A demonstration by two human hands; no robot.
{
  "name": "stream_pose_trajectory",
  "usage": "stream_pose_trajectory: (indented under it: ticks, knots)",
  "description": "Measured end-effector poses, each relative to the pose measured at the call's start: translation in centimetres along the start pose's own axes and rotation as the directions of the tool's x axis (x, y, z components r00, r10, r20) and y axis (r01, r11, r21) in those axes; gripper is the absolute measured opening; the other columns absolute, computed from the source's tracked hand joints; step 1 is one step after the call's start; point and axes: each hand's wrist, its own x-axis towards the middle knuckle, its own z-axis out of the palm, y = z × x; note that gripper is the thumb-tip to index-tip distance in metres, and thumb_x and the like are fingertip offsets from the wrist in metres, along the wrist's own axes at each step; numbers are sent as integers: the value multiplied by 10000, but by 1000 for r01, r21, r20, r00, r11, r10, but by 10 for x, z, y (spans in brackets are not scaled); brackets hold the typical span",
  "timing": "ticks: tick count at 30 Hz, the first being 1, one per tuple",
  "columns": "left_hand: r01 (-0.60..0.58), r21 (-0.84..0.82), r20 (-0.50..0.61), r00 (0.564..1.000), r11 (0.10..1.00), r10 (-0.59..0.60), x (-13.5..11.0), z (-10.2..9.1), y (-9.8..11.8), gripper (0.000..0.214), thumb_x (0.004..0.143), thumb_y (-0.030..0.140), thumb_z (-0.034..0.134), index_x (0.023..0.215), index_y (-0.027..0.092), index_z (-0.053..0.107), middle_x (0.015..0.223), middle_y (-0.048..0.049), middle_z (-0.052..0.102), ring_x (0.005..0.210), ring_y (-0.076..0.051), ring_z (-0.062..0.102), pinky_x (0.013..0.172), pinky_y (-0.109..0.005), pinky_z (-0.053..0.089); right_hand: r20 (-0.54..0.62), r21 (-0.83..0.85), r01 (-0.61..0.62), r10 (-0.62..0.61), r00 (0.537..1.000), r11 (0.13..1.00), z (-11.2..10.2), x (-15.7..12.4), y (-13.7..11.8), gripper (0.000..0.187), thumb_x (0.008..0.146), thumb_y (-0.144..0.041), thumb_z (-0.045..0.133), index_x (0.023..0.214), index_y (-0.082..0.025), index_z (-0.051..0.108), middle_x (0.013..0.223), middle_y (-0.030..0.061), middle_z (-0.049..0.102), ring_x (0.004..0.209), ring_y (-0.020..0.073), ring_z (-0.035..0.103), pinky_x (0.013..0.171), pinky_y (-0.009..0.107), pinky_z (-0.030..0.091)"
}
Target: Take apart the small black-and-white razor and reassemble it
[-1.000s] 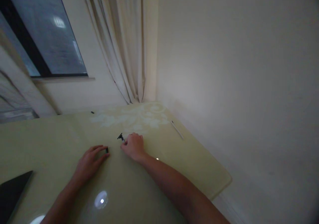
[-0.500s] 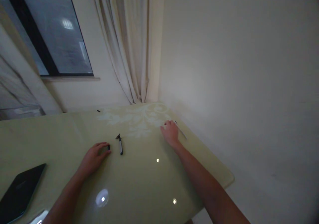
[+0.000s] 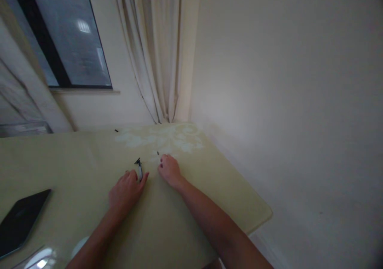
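On the table lies a razor [image 3: 140, 171] with a grey handle and dark head. My left hand [image 3: 128, 187] is at its handle, thumb apart on the right and fingers on the left; no firm grip shows. A tiny dark piece [image 3: 127, 171] peeks out beyond the left fingers, mostly hidden. My right hand [image 3: 170, 170] is closed just right of the razor. A thin white stick with a dark tip [image 3: 158, 153] pokes out beyond its fingers, the rest covered by the hand; its exact kind cannot be made out.
A dark laptop-like slab [image 3: 24, 223] lies at the left of the pale table [image 3: 221, 189]. Another small dark piece [image 3: 116, 130] sits near the back edge. Curtains [image 3: 161, 61] and a wall [image 3: 284, 101] border the table.
My right hand has come left from the table's right edge, and the white stick has gone from there. My left hand has moved right, off the small dark piece, to the razor.
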Motion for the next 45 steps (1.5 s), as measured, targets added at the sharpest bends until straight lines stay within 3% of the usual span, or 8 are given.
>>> stream_pose_trajectory:
  ticks: [3, 7, 11, 16, 20, 27, 32, 45]
  knots:
    - [-7, 31, 53, 999, 999, 5, 0, 4, 1, 578, 993, 619, 276, 914, 189, 655, 997, -192, 748, 908, -356, 730, 723, -416, 522, 39, -7, 10, -10, 999, 1000, 15, 5, -21, 250, 916, -165, 565, 1152, -135, 639, 1137, 153, 683, 994, 238, 640, 835, 323, 459]
    - [25, 15, 106, 994, 1000, -27, 9, -1, -5, 504, 1005, 528, 300, 883, 202, 665, 928, -180, 762, 851, -362, 738, 672, -405, 499, -3, 26, 12, -12, 1000, 1000, 2, -4, -7, 185, 945, -246, 583, 1088, -152, 652, 1099, 129, 681, 960, 219, 625, 826, 310, 450]
    - [7, -34, -58, 998, 999, -9, 3, -6, 8, 454, 1016, 492, 319, 844, 226, 644, 891, -127, 767, 767, -293, 720, 634, -337, 441, -41, 270, 76, -67, 997, 960, -27, -34, 22, 171, 984, -306, 570, 906, -175, 648, 870, 39, 660, 803, 162, 572, 775, 280, 422]
    - [-307, -202, -177, 945, 930, 274, -31, 9, 52, 348, 989, 485, 434, 795, 269, 626, 813, -66, 728, 767, -231, 686, 684, -302, 436, 92, 847, -15, -119, 989, 531, -38, -63, 37, 476, 969, -633, 529, 929, -172, 642, 842, 27, 634, 749, 153, 579, 712, 280, 450]
    - [-358, -473, -107, 930, 805, 351, -38, 14, 62, 380, 928, 568, 542, 728, 252, 612, 701, -41, 655, 644, -198, 588, 622, -302, 414, 137, 951, -97, -120, 983, 293, -40, -66, 39, 470, 860, -637, 692, 942, -178, 632, 768, -6, 583, 666, 135, 530, 672, 279, 435]
    - [-52, -924, 42, 971, 379, 235, -18, -6, 29, 667, 788, 648, 711, 1310, 236, 665, 989, -59, 682, 830, -197, 636, 744, -303, 523, 301, 922, -174, -360, 883, 345, -59, -75, 42, 414, 890, -588, 693, 956, -180, 683, 624, -63, 424, 574, 109, 362, 571, 266, 276]
    - [-2, -958, 76, 962, 286, 261, -19, -3, 24, 626, 744, 588, 798, 1262, 247, 714, 979, -58, 703, 902, -225, 645, 779, -312, 519, 314, 928, -198, -375, 872, 316, -57, -78, 36, 546, 956, -686, 543, 844, -166, 666, 608, -59, 388, 550, 102, 323, 551, 273, 250]
    - [7, -982, 75, 933, 190, 352, -18, 7, 14, 466, 755, 451, 851, 1163, 242, 764, 988, -49, 689, 966, -225, 630, 839, -312, 499, 325, 923, -219, -337, 884, 317, -54, -78, 34, 539, 888, -653, 635, 708, -147, 682, 539, -40, 456, 507, 93, 363, 532, 271, 241]
